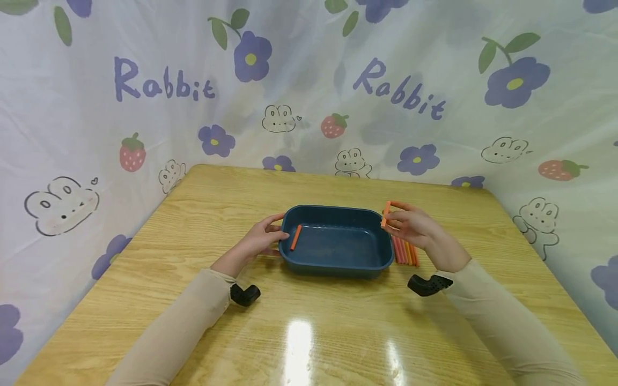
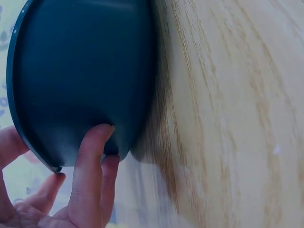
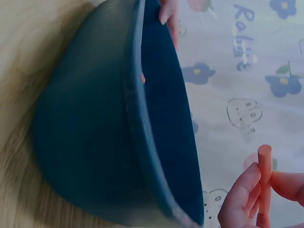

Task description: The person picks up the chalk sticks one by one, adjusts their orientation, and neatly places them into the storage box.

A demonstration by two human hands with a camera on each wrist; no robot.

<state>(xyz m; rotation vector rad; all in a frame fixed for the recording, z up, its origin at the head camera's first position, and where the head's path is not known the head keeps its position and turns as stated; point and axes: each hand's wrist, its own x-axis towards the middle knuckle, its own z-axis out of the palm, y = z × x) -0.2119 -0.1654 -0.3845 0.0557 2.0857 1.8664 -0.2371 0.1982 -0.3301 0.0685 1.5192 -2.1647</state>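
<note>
A dark blue oblong tub [image 1: 338, 268] stands on the table, with one orange-red stick [image 1: 296, 238] lying inside near its left end. My left hand [image 1: 260, 237] grips that left end, thumb over the rim and fingers against the outer wall [image 2: 85, 80]. Above the tub's right end, my right hand [image 1: 410, 226] pinches a smooth, round light-orange stick [image 3: 265, 183] between thumb and fingers. Beside the tub on the right, partly beneath the right hand, a row of pink, yellow and orange sticks [image 1: 405, 252] lies on the table. The exact kind of stick is unclear.
The wooden table [image 1: 232, 198] reaches back to a white curtain [image 1: 309, 80] printed with rabbits, flowers and strawberries. A black wrist mount [image 1: 245, 295] sits at the left sleeve and another black mount [image 1: 427, 285] at the right one.
</note>
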